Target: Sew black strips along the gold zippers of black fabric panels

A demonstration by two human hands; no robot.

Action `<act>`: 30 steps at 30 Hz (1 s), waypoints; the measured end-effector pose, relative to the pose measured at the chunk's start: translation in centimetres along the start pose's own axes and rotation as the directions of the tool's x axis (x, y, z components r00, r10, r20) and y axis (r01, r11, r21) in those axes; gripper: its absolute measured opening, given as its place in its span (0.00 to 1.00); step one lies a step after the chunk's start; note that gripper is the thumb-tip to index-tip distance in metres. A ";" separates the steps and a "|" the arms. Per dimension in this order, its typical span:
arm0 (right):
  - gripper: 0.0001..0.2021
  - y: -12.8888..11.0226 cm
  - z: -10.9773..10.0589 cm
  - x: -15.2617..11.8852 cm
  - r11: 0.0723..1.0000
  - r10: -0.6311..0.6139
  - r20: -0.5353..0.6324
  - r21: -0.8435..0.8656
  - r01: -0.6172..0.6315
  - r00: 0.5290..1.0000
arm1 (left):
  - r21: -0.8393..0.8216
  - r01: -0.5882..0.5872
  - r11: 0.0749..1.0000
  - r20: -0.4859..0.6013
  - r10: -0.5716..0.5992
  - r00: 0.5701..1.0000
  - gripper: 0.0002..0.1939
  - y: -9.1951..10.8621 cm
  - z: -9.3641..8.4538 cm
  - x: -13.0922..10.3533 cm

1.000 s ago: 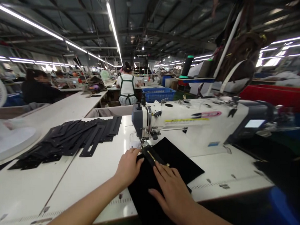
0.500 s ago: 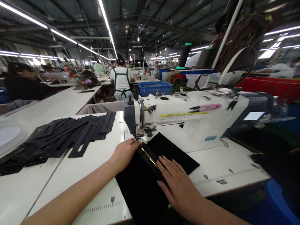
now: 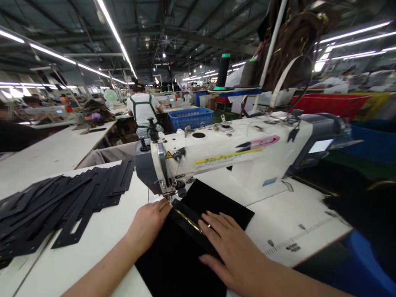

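Note:
A black fabric panel (image 3: 181, 267) lies under the needle end of a white sewing machine (image 3: 230, 149). Along the panel runs a black zipper (image 3: 187, 220) with gold teeth, leading up to the presser foot. Right beside the foot, my left hand (image 3: 150, 220) has its fingers pressed together on the edge of the zipper and panel. My right hand (image 3: 232, 245) rests flat across the zipper's near end, fingers stretched out, a ring on one finger. The needle tip is hidden behind the left fingertips.
Left of the machine, flat black frame-shaped pieces (image 3: 63, 200) lie heaped on the white table. Thread cones (image 3: 223, 71) stand behind the machine. Farther off are a blue basket (image 3: 191, 118), a red bin (image 3: 332, 105) and a co-worker (image 3: 142, 105) in a green-strapped apron.
The view has turned right and shifted, so the machine and hands appear farther left and the machine lower. Both hands keep nearly the same places on the panel.

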State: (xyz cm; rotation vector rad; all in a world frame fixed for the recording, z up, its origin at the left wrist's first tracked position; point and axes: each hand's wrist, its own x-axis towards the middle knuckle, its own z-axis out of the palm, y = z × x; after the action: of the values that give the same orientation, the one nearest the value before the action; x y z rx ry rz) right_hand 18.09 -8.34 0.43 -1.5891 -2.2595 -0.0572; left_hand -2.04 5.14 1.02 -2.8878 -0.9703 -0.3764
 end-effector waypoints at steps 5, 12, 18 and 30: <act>0.14 -0.8 -0.1 4.7 0.996 0.045 0.024 0.075 -0.046 0.999 | -0.309 0.119 0.944 -0.141 -0.169 0.976 0.12 0.4 -0.2 -0.8; 0.12 -1.1 3.1 9.8 0.969 0.209 0.036 0.128 -0.212 0.977 | -0.665 0.306 0.681 -0.166 -0.534 0.829 0.12 1.4 -2.3 -1.5; 0.10 -1.0 3.6 11.0 0.951 0.279 0.041 0.127 -0.282 0.959 | -0.704 0.295 0.645 -0.168 -0.556 0.814 0.12 1.9 -2.4 -2.1; 0.09 -1.7 4.7 11.3 0.938 0.332 -0.030 0.118 -0.327 0.943 | -0.810 0.105 0.578 -0.311 -0.574 0.758 0.13 5.3 -7.7 -1.4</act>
State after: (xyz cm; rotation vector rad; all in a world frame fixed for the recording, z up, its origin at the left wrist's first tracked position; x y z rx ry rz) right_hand 11.95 2.39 0.03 -1.8590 -1.8941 0.1160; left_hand -1.57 -1.02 8.20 -2.7658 -1.5416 -1.9838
